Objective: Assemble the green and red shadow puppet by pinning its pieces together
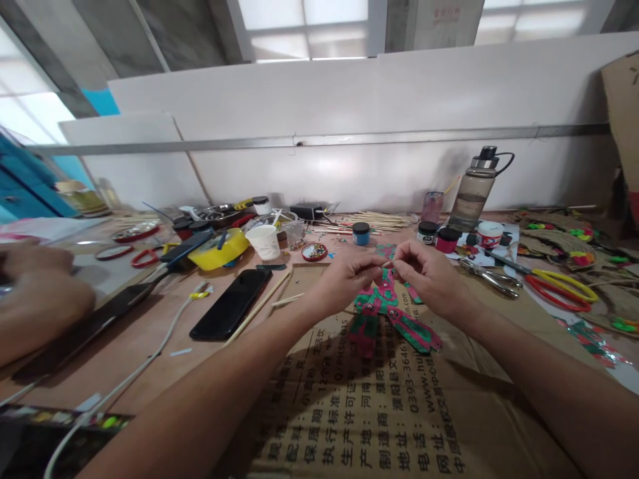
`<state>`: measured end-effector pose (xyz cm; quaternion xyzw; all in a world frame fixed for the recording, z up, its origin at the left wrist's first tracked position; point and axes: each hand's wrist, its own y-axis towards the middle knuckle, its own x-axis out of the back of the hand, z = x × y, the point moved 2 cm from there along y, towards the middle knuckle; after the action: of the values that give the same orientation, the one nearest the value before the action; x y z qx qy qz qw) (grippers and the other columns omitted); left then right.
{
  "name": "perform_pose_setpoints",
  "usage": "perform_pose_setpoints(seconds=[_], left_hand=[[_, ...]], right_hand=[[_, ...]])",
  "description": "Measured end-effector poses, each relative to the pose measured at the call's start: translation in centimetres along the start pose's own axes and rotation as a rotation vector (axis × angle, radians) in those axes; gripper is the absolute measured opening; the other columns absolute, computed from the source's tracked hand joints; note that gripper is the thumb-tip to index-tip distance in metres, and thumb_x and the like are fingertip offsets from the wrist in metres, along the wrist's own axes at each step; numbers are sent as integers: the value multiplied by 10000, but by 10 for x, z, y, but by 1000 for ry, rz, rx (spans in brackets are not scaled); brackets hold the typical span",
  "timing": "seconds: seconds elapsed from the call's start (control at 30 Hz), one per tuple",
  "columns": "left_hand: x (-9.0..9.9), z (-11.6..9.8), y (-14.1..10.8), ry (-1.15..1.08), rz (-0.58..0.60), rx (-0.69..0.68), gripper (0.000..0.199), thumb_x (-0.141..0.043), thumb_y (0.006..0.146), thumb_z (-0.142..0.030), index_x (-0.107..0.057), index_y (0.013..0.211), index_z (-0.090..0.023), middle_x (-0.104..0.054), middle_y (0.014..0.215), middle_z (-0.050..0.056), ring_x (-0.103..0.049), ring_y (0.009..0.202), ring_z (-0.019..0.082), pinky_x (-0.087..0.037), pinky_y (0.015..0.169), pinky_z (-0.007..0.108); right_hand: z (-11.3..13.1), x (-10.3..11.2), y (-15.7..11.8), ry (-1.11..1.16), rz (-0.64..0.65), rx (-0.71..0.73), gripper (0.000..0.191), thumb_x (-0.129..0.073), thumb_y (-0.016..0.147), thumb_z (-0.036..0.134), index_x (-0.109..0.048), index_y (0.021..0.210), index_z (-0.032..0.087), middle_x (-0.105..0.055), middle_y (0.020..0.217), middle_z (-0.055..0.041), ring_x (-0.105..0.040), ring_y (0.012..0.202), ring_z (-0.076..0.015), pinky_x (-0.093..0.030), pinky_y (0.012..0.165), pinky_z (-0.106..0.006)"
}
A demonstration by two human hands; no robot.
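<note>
A pink and green jointed figure (384, 303) with small metal fasteners lies on a flattened cardboard sheet (399, 406) printed with dark characters. Over its upper part, my left hand (344, 274) comes in from the left with thumb and fingertips pinched together. My right hand (424, 273) meets it from the right, also pinching. Between the fingertips is something small and thin, too small to make out. Part of the figure behind the hands is hidden.
Left of the cardboard lie a black phone (230, 304), thin sticks and a white cable. A paper cup (263, 242), paint jars (361, 233) and a bottle (473, 189) stand behind. Pliers (489, 277) and scissors (559, 289) lie right. Another person's hands (42, 279) are far left.
</note>
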<state>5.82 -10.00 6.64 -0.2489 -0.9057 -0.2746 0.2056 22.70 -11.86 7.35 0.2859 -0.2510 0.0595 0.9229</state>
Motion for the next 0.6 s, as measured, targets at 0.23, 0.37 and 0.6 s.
perform_pose_setpoints(seconds=[0.23, 0.37, 0.6], left_hand=[[0, -6, -2, 12, -15, 58, 287, -490, 914, -298, -718, 1028, -166, -616, 696, 20, -500, 628, 108, -426, 590, 215], [0, -4, -2, 9, -27, 54, 277, -508, 901, -282, -722, 1037, -170, -637, 718, 28, -514, 648, 114, -435, 600, 222], [0, -2, -2, 16, -33, 46, 279, -511, 901, -283, -736, 1017, -165, -643, 701, 27, -523, 635, 116, -445, 601, 224]], right_hand=[[2, 0, -2, -53, -27, 23, 80, -486, 820, 178, -493, 742, 197, -507, 649, 21, -445, 590, -116, -339, 544, -240], [2, 0, -2, -103, -27, 64, 94, -488, 779, 134, -484, 712, 201, -504, 630, 28, -423, 560, -109, -320, 517, -229], [1, 0, -2, -163, -51, 96, 106, -496, 748, 107, -480, 704, 203, -491, 631, 33, -419, 569, -109, -315, 517, -226]])
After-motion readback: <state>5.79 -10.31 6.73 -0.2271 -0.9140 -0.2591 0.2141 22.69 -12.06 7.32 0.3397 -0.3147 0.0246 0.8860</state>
